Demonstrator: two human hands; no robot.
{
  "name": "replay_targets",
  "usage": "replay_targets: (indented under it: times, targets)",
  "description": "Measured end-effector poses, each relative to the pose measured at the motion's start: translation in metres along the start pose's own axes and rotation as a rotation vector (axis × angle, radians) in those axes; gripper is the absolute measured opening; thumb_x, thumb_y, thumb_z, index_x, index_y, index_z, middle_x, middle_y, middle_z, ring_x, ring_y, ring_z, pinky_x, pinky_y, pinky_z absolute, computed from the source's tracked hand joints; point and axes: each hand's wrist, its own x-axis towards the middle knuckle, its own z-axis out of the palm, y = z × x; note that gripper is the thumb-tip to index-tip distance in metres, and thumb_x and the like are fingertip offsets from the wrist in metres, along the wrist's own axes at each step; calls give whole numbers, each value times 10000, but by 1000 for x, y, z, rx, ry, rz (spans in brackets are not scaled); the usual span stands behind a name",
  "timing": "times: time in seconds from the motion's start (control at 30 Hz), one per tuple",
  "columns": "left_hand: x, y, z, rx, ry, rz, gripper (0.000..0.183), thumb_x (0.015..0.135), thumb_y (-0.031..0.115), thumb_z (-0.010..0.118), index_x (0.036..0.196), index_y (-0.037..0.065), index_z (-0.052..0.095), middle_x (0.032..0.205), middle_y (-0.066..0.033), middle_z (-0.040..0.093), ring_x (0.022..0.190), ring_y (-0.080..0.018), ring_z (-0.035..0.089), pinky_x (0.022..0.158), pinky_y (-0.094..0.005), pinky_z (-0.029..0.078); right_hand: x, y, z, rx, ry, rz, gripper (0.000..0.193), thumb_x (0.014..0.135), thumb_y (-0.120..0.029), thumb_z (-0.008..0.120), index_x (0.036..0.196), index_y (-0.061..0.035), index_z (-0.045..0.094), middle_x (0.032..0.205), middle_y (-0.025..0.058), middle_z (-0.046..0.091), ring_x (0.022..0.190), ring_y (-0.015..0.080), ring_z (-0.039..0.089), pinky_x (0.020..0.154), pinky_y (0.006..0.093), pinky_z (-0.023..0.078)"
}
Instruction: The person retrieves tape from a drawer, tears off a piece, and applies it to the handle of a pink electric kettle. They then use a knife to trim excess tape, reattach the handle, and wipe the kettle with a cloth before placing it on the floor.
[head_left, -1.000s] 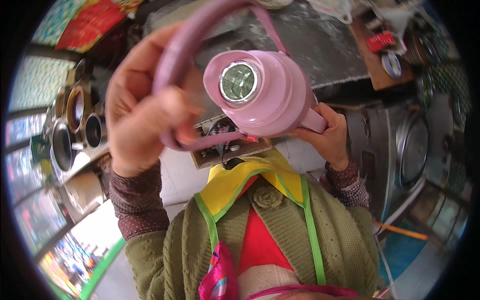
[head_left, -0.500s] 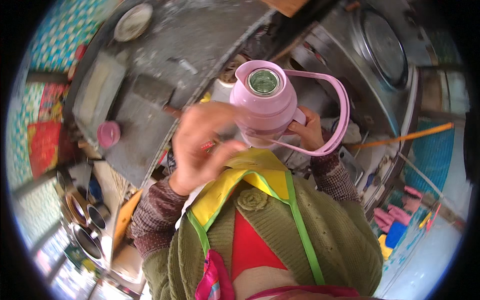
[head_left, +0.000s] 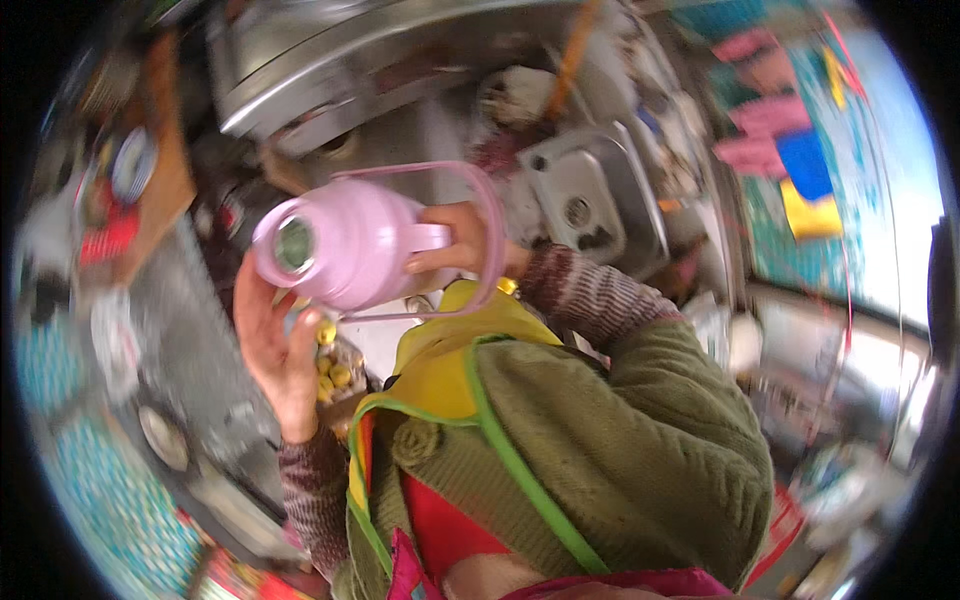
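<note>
A pink thermos jug [head_left: 365, 245] is tilted over in front of me, its unlidded mouth pointing left and showing the shiny inner wall. My right hand [head_left: 462, 240] is closed around its side handle. The jug's long pink carrying loop stands out to the right, around my right wrist area. Beside the mouth is my left hand [head_left: 275, 350], thumb and fingers apart; some fingers reach up next to the rim, and whether they touch it I cannot tell. Behind the left thumb sit several small yellow pieces [head_left: 338, 375], too blurred to name.
A steel sink [head_left: 585, 190] with a drain lies to the right, a whitish bundle [head_left: 518, 95] beyond it. Metal stove-like equipment [head_left: 300, 95] runs along the far side. Pink gloves [head_left: 765, 135] and blue and yellow cloths hang at the far right. A grey worktop [head_left: 205, 340] stretches along the left.
My view has turned to the right, toward the sink. The jug has gone from nearly upright to tilted leftward, still in my right hand. My left hand is now beside its mouth.
</note>
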Motion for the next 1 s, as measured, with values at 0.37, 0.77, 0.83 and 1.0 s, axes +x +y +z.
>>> replay_targets:
  times: [0.37, 0.77, 0.83, 1.0]
  targets:
    - [29, -40, 56, 58, -607, -131, 775, 870, 21, 684, 1584, 32, 382, 1439, -192, 608, 1315, -261, 591, 1064, -377, 470, -106, 31, -17, 617, 581, 144, 453, 842, -366, 864, 1086, -6, 734, 825, 20, 709, 659, 90, 633, 558, 248, 480]
    - [15, -74, 58, 20, -614, -261, 112, 987, 84, 698, 1062, 0, 690, 1082, -78, 737, 955, -113, 675, 891, -291, 539, -151, 85, -63, -493, 871, -244, 313, 979, -94, 606, 1252, 55, 632, 1272, 202, 640, 1116, 315, 654, 903, 383, 533]
    - [8, -73, 42, -60, -508, -272, 125, 1000, 104, 685, 1039, -11, 715, 1054, -67, 739, 940, -103, 669, 869, -283, 538, -130, 90, -73, -432, 832, -330, 306, 1006, -175, 547, 1175, 66, 627, 1146, 194, 685, 1012, 312, 674, 839, 393, 524]
    - [-33, -84, 6, -6, -190, -204, 213, 1021, 171, 677, 1098, -17, 740, 1020, -70, 743, 936, -128, 685, 849, -288, 547, -59, 77, -97, -165, 626, -385, 404, 993, -225, 584, 1268, 70, 591, 1231, 193, 659, 1080, 307, 670, 922, 401, 530]
